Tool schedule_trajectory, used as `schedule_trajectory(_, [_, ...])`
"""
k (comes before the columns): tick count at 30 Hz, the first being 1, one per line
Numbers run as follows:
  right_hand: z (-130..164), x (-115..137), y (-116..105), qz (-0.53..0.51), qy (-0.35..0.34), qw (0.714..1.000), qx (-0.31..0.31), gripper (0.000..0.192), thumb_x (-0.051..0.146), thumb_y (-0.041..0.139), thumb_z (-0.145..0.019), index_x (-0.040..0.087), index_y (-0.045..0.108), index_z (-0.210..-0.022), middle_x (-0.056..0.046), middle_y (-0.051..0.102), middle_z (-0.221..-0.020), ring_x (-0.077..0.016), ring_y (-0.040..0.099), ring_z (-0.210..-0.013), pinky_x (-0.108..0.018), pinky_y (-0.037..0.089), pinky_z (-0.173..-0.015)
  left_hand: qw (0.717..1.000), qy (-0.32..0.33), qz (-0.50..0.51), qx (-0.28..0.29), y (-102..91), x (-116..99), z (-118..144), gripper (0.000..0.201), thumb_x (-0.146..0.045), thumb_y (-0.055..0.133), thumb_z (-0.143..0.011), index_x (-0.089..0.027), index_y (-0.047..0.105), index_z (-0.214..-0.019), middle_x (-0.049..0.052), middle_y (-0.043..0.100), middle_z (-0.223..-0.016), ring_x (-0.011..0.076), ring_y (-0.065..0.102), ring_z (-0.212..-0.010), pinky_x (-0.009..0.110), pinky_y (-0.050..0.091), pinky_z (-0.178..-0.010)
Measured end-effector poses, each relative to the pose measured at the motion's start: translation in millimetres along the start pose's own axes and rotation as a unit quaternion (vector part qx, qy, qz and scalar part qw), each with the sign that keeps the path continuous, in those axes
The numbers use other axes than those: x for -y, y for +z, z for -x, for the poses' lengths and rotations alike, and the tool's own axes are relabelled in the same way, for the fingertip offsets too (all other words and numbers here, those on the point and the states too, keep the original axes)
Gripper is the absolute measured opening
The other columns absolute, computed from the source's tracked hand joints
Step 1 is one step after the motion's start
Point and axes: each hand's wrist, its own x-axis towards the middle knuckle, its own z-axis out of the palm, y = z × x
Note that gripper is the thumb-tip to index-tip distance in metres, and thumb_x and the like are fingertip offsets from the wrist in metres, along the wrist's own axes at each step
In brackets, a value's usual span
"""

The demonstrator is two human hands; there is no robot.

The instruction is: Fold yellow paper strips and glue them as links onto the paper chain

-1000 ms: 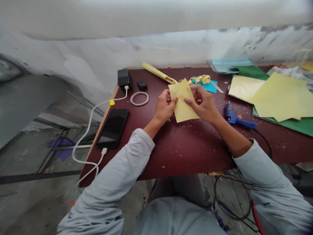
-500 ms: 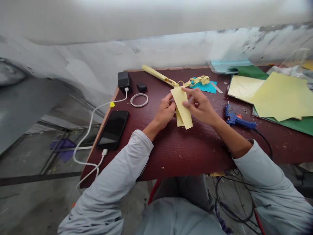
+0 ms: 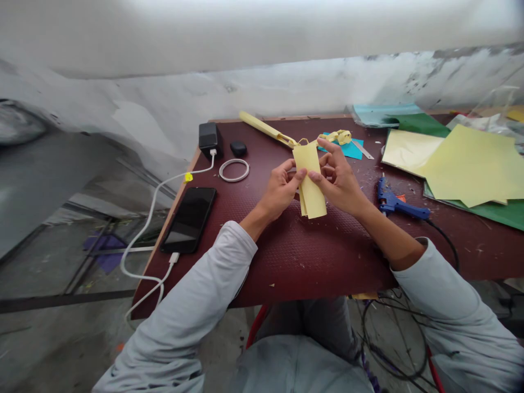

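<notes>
Both hands grip a folded strip of yellow paper (image 3: 311, 185) above the middle of the table. My left hand (image 3: 282, 186) pinches its left edge, thumb on the front face and fingers behind. From the right, my right hand (image 3: 339, 177) holds it with the thumb on the front and the index finger raised near the top corner. The layers lie almost over each other, a back layer showing slightly at the lower left. Just beyond lie a long folded yellow paper piece (image 3: 262, 126) and a yellow paper chain (image 3: 339, 136), partly over a blue paper (image 3: 352, 149).
Right of my hands lie a blue glue gun (image 3: 399, 204), a blade (image 3: 363, 149) and yellow paper sheets (image 3: 475, 164) on green ones. At left are a phone (image 3: 189, 219) with a white cable, a black charger (image 3: 209, 138), a small black case (image 3: 238, 148) and a white ring (image 3: 234, 170).
The folded paper has turned more upright and its layers have come closer together. My left thumb has moved onto its front face, and my right index finger has lifted to the top corner.
</notes>
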Motion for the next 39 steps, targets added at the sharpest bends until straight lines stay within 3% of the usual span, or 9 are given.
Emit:
schedule_trajectory(3, [-2, 1, -1, -0.046, 0.022, 0.999, -0.012, 0.064, 0.063, 0.085, -0.092, 0.033, 0.062, -0.143, -0.004, 0.062, -0.102, -0.0221, 0.065, -0.087, -0.033, 0.058, -0.065, 1.0, 0.004, -0.011, 0.009, -1.3, -1, 1, 0.054, -0.065, 0.081, -0.096, -0.02, 0.068, -0.123, 0.009, 0.082, -0.104, 0.022, 0.08, -0.08, 0.031, 0.066, -0.063])
schedule_trajectory(6, [-4, 4, -3, -0.093, 0.056, 0.994, -0.023, 0.046, 0.064, 0.086, -0.091, 0.026, 0.067, -0.109, -0.002, 0.063, -0.09, -0.0165, 0.061, -0.075, -0.029, 0.052, -0.059, 0.999, -0.003, -0.03, 0.035, -1.2, -5, 3, 0.05, -0.063, 0.079, -0.098, -0.019, 0.069, -0.12, 0.009, 0.081, -0.103, 0.0207, 0.079, -0.081, 0.029, 0.065, -0.063])
schedule_trajectory(10, [-5, 6, -6, -0.099, 0.065, 0.993, -0.017, 0.05, 0.066, 0.086, -0.09, 0.023, 0.063, -0.085, 0.001, 0.058, -0.076, -0.0122, 0.051, -0.064, -0.027, 0.046, -0.055, 0.997, -0.016, -0.041, 0.062, 2.9, -10, 9, 0.047, -0.064, 0.076, -0.1, -0.019, 0.07, -0.114, 0.009, 0.079, -0.102, 0.0194, 0.076, -0.083, 0.027, 0.064, -0.064])
schedule_trajectory(17, [-2, 3, -5, -0.112, 0.07, 0.991, -0.019, 0.043, 0.064, 0.084, -0.093, 0.023, 0.07, -0.091, -0.001, 0.063, -0.083, -0.0144, 0.054, -0.07, -0.029, 0.049, -0.059, 0.997, -0.031, -0.047, 0.048, 9.2, -11, 13, 0.05, -0.069, 0.073, -0.1, -0.02, 0.063, -0.096, 0.003, 0.066, -0.084, 0.0154, 0.064, -0.069, 0.026, 0.057, -0.057])
schedule_trajectory(39, [-1, 6, -7, -0.105, 0.053, 0.993, -0.015, 0.046, 0.068, 0.081, -0.094, 0.024, 0.069, -0.093, -0.003, 0.063, -0.088, -0.0163, 0.055, -0.076, -0.03, 0.053, -0.063, 0.997, -0.013, -0.071, 0.032, 9.9, -14, 15, 0.048, -0.067, 0.075, -0.099, -0.019, 0.068, -0.097, 0.004, 0.069, -0.086, 0.0145, 0.063, -0.069, 0.025, 0.056, -0.058])
